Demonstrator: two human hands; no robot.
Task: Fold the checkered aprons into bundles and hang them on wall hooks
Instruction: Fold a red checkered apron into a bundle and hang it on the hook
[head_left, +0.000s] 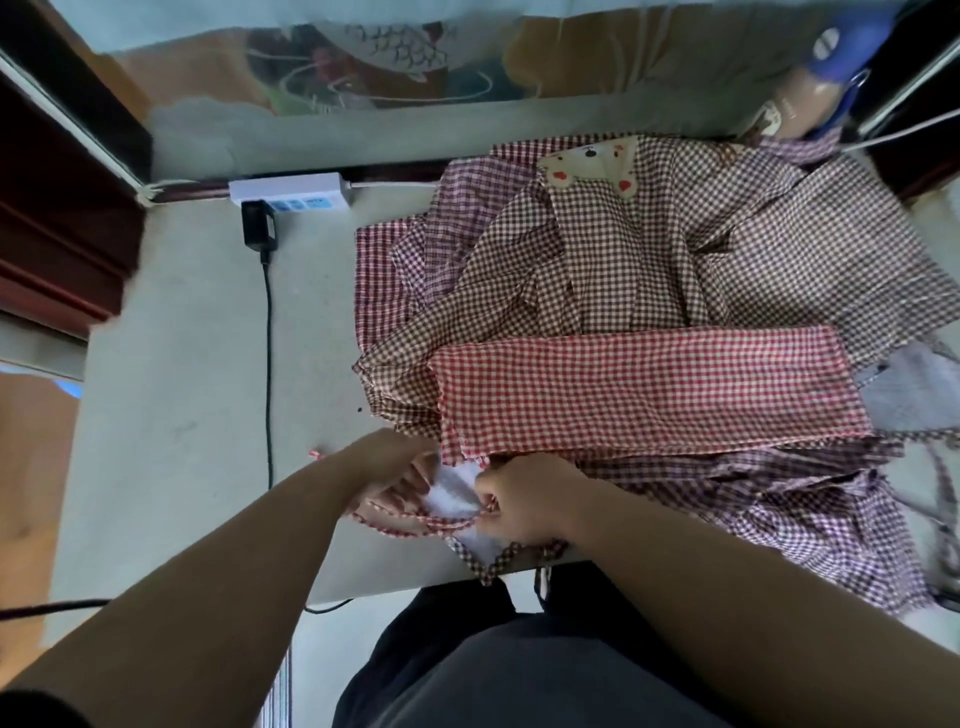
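Both hands work a thin strap of the red checkered apron at the worktop's near edge.
The red checkered apron (649, 389) lies folded into a long band at centre, over a brown checkered apron (623, 249) with a bear patch (587, 163) at 12 o'clock and a purple checkered apron (779, 504) at 4 o'clock. At 6 o'clock the right hand (524, 499) pinches the strap (410, 525) with curled fingers. The strap crosses the left hand (395, 480), but I cannot tell whether its fingers grip. A white power strip (291, 189) sits on the worktop (182, 364) at 10 o'clock, its blue labels unreadable.

Folded apron (649, 389) on heap (623, 249), power strip (291, 189) left
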